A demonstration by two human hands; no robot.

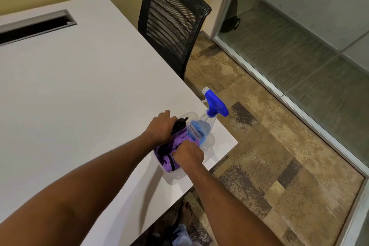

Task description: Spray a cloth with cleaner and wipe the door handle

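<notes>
While both forearms reach forward over the table [79, 86], the right hand [188, 154] is fisted on the purple cloth [173, 147] in a clear bin [175, 177] at the table corner. Left hand [161, 128] curls around a black item [178, 125]. Spray bottle [207, 122] leans in the bin's far end. Chair [171, 18] beyond.

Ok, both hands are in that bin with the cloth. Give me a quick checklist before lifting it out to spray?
1. Purple cloth gripped by right hand: ok, fingers closed on it.
2. Left hand on the cloth too: cannot tell; it covers a black object.
3. Spray bottle within reach: ok, leaning in the clear bin beside the cloth.
4. Bin stable: not ok, it sits near the table corner.
5. Cleaner in bottle: ok, blue liquid visible.
6. Door handle located: cannot tell, not in view.
</notes>
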